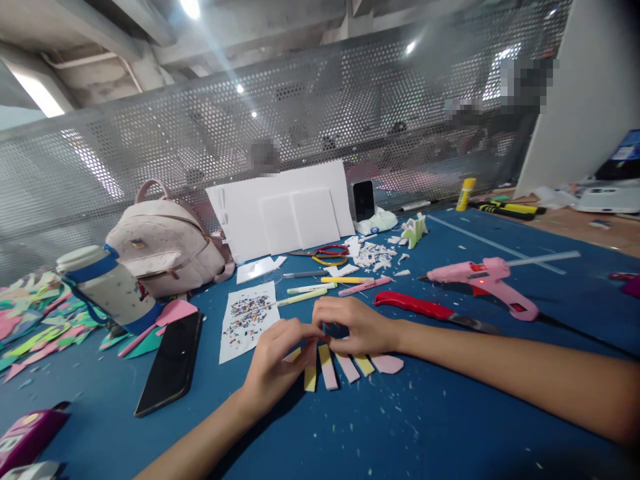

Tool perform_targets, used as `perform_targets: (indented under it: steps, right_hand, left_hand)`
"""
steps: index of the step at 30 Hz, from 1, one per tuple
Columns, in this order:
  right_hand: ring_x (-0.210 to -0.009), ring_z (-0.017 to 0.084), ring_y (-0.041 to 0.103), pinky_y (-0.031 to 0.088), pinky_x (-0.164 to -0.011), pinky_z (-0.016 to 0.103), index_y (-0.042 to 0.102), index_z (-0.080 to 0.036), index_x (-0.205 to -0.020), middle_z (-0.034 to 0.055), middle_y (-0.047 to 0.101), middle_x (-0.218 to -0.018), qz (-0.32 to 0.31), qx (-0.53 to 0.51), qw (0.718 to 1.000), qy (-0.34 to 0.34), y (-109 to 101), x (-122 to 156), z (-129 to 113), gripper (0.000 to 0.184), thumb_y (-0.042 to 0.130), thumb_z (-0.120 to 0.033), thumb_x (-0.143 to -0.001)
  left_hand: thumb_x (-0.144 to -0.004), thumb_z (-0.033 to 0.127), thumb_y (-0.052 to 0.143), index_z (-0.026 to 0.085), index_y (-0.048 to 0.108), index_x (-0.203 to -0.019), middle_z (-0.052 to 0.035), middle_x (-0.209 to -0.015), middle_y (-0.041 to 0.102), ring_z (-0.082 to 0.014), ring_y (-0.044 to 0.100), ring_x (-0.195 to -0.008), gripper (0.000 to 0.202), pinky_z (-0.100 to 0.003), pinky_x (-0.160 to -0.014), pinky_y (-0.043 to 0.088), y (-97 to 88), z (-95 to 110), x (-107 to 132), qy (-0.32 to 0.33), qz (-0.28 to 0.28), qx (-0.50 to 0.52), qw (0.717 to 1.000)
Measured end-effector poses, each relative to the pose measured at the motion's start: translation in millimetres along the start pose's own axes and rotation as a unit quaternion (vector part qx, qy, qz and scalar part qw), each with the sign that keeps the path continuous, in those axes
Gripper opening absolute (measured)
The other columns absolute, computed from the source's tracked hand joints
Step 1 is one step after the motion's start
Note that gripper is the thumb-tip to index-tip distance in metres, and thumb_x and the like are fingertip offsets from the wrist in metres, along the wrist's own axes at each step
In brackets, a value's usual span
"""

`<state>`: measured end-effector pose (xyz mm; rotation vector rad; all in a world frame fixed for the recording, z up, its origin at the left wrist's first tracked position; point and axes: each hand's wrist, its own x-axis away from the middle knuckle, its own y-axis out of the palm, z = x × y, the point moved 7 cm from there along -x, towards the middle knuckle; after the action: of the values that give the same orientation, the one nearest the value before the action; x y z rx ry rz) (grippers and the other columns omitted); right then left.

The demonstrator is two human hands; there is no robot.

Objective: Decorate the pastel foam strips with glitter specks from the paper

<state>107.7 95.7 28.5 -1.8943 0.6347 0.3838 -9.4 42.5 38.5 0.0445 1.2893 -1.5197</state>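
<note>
My left hand (283,353) and my right hand (356,325) meet over the blue table, fingertips pinched close together. Whatever they hold between them is too small or hidden to make out. Just below and partly under the fingers lie several short strips side by side: a yellow strip (311,375), a pink strip (328,371), another pink strip (347,369) and a second yellow strip (365,365). A wider pink piece (389,364) with a pointed end rests to their right, near my right wrist.
Beyond my hands lie markers (307,296), scissors (330,253) and white scraps (373,255). To the right are a red-handled knife (415,303) and a pink glue gun (493,280) with its light on. A phone (173,363), bottle (110,287) and backpack (165,243) stand left.
</note>
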Motion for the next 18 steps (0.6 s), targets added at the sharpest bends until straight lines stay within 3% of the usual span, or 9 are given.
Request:
perform_targets:
  steps: [8, 18]
  right_hand:
    - [-0.081, 0.015, 0.052, 0.039, -0.070, 0.026, 0.055, -0.018, -0.090, 0.0029, 0.057, -0.088, 0.004, -0.010, 1.000, -0.007, -1.2, 0.3, -1.2, 0.009, 0.054, -0.012, -0.083]
    - [-0.090, 0.017, 0.057, 0.043, -0.078, 0.029, 0.062, -0.019, -0.097, 0.0053, 0.063, -0.094, 0.027, -0.002, 1.000, 0.011, -4.9, -0.6, -0.3, 0.014, 0.049, -0.014, -0.094]
  left_hand:
    - [-0.092, 0.011, 0.058, 0.022, 0.065, -0.099, -0.0020, -0.082, 0.068, -0.0142, 0.061, -0.072, 0.015, -0.024, -0.066, 0.045, 0.5, 2.3, 1.1, 0.016, 0.010, 0.002, 1.000]
    - [-0.090, 0.007, 0.057, 0.020, 0.062, -0.099, -0.0041, -0.084, 0.065, -0.0158, 0.060, -0.076, 0.016, -0.026, -0.068, 0.046, -0.7, 6.9, 3.1, 0.038, 0.000, 0.016, 0.999]
